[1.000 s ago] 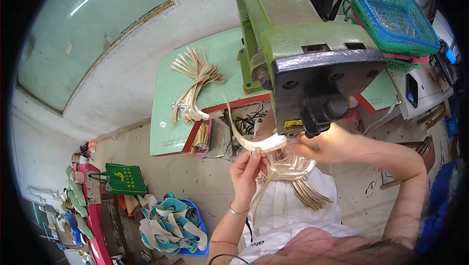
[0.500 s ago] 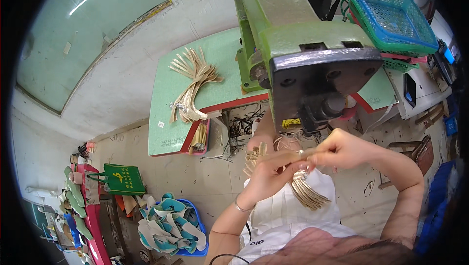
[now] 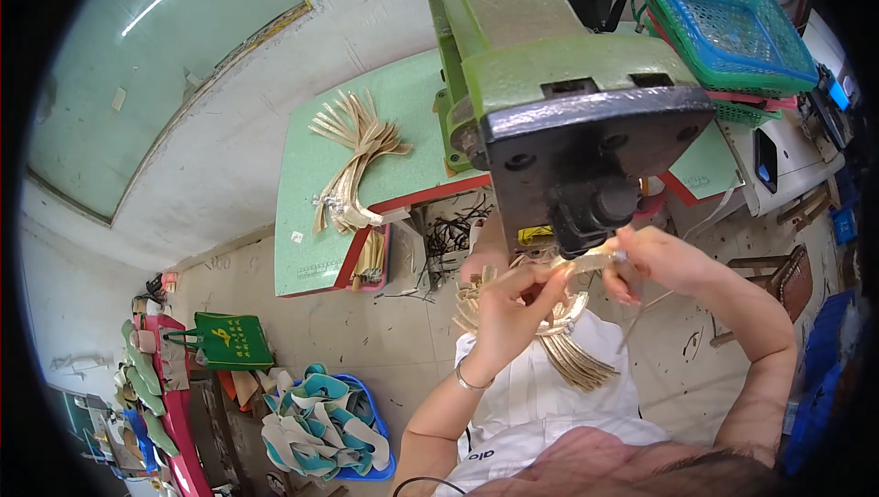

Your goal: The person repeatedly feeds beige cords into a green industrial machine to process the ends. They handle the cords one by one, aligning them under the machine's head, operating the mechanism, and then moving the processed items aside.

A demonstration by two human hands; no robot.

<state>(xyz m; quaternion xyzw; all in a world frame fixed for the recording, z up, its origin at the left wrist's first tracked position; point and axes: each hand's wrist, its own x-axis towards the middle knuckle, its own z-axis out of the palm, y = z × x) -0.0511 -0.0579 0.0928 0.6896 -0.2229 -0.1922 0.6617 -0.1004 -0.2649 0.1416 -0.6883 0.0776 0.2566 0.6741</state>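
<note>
In front of the press head, my left hand (image 3: 515, 312) pinches one end of a short, shiny gold strap (image 3: 593, 263). At its other end, beside a small silvery piece, are the closed fingers of my right hand (image 3: 657, 264). A bundle of gold straps (image 3: 579, 361) lies fanned out on my white-clothed lap, just below the left hand. More strap ends (image 3: 469, 307) stick out on that hand's left side. The palm side of the left hand is hidden.
A green press (image 3: 586, 122) overhangs my hands. On the green table (image 3: 307, 177) lies another pile of gold straps (image 3: 352, 163). Blue and green baskets (image 3: 732, 21) are stacked at far right. A blue tub (image 3: 377, 424) of teal and white pieces stands on the floor.
My hands have moved slightly up toward the press, and the right hand has shifted to the right. More of the gold strap shows between them. The view has shifted slightly.
</note>
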